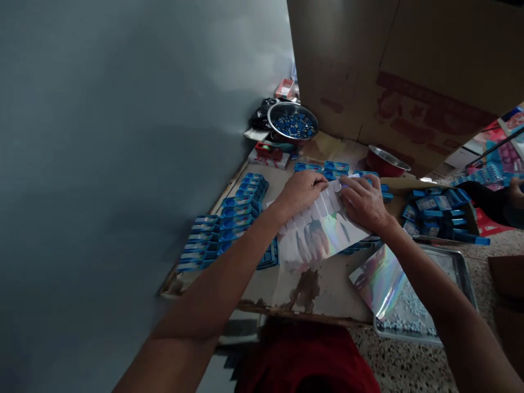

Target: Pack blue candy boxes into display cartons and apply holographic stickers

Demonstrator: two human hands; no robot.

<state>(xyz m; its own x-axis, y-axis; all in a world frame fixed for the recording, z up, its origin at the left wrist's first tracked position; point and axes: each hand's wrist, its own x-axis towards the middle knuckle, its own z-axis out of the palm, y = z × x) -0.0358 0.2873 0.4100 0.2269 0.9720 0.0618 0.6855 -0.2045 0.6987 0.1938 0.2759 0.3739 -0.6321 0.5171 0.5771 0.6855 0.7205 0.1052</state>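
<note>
Between my two hands is a shiny sticker sheet point(323, 234), with pale label shapes along its upper part and a rainbow sheen below. The fingers of my left hand point(303, 191) are pinched at its upper left edge. My right hand point(364, 202) grips the upper right edge with bent fingers. Beneath and behind the sheet lie blue packs point(336, 166), partly hidden by it. More blue packs point(235, 218) stand in overlapping rows on the table point(331, 289), left of my left forearm.
A metal bowl point(292, 123) of small blue pieces stands at the back, near a red bowl point(387, 161) and a large cardboard box point(405, 82). At right are a carton point(477, 221) of blue packs and a metal tray point(466, 284) with another shiny sheet point(382, 281). A person's hand point(516, 191) shows far right.
</note>
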